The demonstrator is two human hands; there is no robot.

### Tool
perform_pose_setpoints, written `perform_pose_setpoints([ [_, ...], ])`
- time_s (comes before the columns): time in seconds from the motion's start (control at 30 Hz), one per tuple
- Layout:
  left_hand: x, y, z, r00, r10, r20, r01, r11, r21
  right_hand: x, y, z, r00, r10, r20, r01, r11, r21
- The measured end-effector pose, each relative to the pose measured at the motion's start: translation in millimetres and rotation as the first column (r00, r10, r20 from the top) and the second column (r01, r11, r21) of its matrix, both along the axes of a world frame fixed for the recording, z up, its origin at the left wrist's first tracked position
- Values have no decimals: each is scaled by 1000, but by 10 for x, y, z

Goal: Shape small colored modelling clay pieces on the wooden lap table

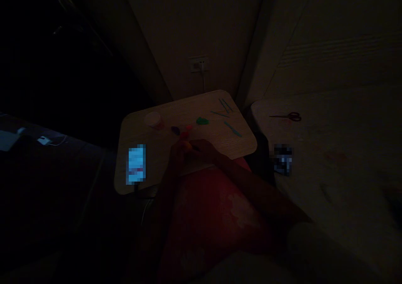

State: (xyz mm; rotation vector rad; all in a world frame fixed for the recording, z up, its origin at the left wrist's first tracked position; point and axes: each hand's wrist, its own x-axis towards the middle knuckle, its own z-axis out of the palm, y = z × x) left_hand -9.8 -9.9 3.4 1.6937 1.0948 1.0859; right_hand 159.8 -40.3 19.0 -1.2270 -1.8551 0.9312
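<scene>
Both hands meet over the near middle of a small wooden table, in dim light. My left hand (177, 155) is closed around a small orange lump (187, 146) that looks like modelling clay. From the other side my right hand (203, 151) has its fingers curled against the same lump; their exact grip is lost in shadow. Just beyond the fingers is a red lump (187, 129), and I cannot tell whether it touches the orange one. A dark purple lump (175, 130) and a green lump (202, 120) lie nearby on the table.
A lidded tub (153, 120) stands on the table (188, 102) at the left. A lit phone (136, 165) is nearer me. Several thin teal sticks (233, 129) lie at the right. Scissors (287, 116) rest on a pale surface beyond. A socket (198, 64) holds a plugged cable.
</scene>
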Motion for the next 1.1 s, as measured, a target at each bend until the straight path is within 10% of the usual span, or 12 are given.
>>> perform_pose_setpoints([
  [0.47,-19,-35,7,997,-82,-13,81,996,-24,113,86,-135,975,2,-224,-23,995,-92],
  [1.1,58,-102,122,984,-15,-179,46,984,172,15,47,-37,997,-74,28,76,994,-84],
])
